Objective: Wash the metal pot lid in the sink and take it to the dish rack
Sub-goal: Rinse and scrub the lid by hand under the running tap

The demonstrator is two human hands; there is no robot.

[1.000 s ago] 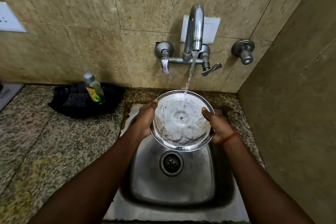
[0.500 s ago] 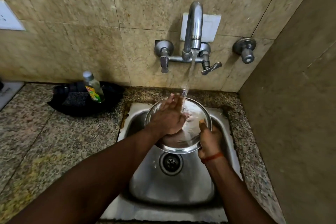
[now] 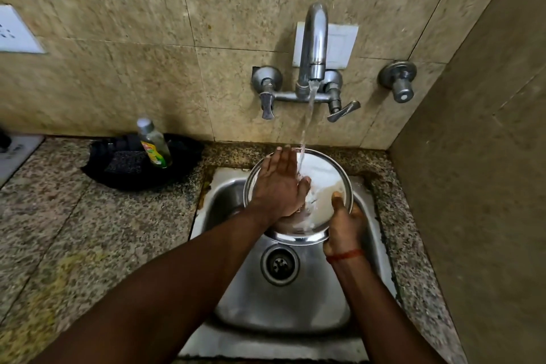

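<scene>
Steel pot lid (image 3: 326, 174) sits tilted over the sink (image 3: 283, 301) under running water. Your right hand (image 3: 344, 226) grips its lower rim; your left hand (image 3: 280, 183) lies flat and open on it.

My counter: speckled granite countertop (image 3: 59, 230) | inset steel sink (image 3: 295, 304) | black tray (image 3: 127, 177) at back wall, left of sink
</scene>
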